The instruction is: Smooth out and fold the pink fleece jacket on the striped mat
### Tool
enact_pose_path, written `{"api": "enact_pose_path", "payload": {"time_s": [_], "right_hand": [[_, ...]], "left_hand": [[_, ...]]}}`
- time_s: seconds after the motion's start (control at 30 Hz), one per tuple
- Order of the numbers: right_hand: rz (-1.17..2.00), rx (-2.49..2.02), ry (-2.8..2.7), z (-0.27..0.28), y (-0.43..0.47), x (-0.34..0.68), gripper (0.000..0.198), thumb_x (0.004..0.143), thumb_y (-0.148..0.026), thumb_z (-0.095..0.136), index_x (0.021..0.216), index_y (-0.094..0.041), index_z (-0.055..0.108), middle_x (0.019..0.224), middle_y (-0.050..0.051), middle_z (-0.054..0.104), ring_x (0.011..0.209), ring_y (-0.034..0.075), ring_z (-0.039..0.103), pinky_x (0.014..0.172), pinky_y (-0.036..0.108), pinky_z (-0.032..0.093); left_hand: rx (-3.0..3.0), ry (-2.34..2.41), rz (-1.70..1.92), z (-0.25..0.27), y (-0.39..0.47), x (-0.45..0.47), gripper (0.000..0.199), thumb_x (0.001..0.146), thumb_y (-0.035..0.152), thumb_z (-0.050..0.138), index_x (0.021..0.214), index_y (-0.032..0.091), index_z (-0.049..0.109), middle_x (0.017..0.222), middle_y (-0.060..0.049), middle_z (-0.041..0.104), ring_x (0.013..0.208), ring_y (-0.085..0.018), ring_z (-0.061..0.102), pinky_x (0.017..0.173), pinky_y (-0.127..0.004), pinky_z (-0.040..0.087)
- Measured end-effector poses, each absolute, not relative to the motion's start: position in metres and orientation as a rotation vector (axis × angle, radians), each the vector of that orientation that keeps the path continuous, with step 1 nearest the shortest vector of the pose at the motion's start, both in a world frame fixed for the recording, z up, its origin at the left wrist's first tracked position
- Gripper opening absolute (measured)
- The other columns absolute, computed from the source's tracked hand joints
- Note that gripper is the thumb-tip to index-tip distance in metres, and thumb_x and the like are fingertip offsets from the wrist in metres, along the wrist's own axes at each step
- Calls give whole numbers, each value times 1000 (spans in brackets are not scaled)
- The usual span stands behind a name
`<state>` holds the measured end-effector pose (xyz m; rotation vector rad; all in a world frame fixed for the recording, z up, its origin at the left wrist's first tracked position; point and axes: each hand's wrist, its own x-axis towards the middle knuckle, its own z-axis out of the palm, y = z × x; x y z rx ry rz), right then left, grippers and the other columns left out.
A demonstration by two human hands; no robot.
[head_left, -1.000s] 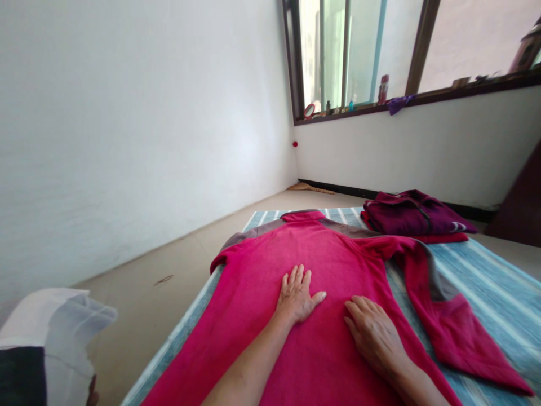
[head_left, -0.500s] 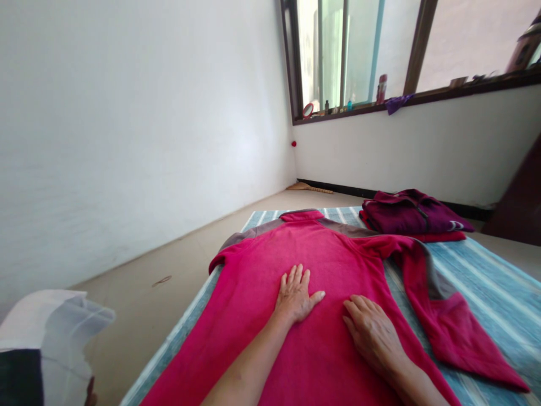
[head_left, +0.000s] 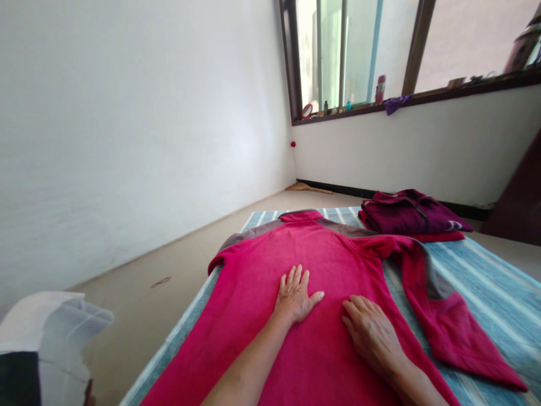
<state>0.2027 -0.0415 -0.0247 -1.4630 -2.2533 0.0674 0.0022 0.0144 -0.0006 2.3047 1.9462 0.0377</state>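
Pink fleece garment (head_left: pixel 338 265) lay spread flat on striped blue mat (head_left: pixel 486 282). Left hand (head_left: pixel 295 297) and right hand (head_left: pixel 372 332) rested palm-down on it, fingers spread, gripping nothing. Folded maroon garment (head_left: pixel 412 219) sat beyond, at the mat's far end. No legible writing.

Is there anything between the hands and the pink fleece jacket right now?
Nothing visible. The left hand and the right hand both lie flat, palms down, directly on the back of the pink fleece jacket, which is spread on the striped mat.
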Motion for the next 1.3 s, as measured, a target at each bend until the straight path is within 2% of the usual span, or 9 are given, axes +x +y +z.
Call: {"api": "enact_pose_path", "payload": {"time_s": [1.3], "right_hand": [[33, -1439, -2243, -27, -41, 203, 17, 89, -16, 46, 91, -19, 62, 95, 9, 61, 91, 22, 55, 84, 34, 40]], "left_hand": [[2322, 1946, 6, -2, 17, 2, 82, 85, 70, 20, 147, 16, 26, 155, -11, 16, 143, -26, 8, 114, -49, 12]]}}
